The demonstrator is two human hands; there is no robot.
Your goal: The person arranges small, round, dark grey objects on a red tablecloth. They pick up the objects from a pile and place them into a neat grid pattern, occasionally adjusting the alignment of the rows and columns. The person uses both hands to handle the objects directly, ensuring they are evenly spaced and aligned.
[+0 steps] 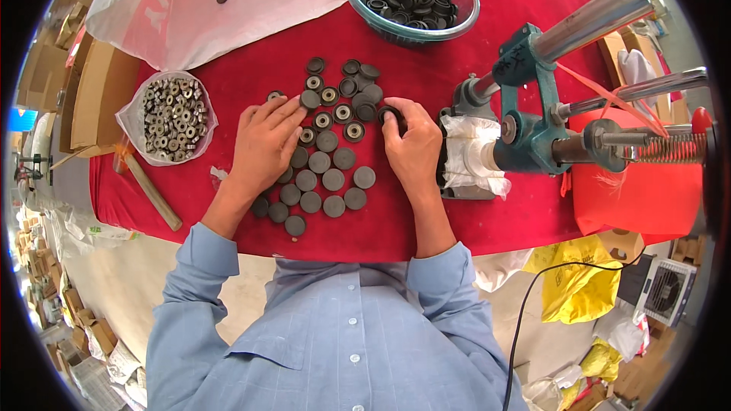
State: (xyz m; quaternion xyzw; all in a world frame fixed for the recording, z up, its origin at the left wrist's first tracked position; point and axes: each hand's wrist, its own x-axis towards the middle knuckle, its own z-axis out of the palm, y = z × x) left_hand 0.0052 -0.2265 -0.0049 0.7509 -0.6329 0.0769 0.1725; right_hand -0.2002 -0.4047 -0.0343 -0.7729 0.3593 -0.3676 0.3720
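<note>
Several round dark grey caps [333, 179] lie spread on the red cloth between my hands. Some sit with the flat face up; others, such as a cap with a metal centre [343, 113], show a metal ring inside. My left hand [266, 137] rests flat at the left side of this group, fingers stretched over a few caps, with a fingertip by a flat cap [309, 100]. On the group's right side, my right hand [415, 144] pinches a black cap [390, 112] between thumb and fingers. Part of that cap is hidden by the fingers.
Right of my right hand stands a green hand press [525, 84] with a spring. A clear bowl of black caps [354, 4] is at the back. To the left are a bag of metal rings [122, 116], a hammer [156, 194] and a cardboard box [106, 99]. A white plastic bag [266, 0] lies behind.
</note>
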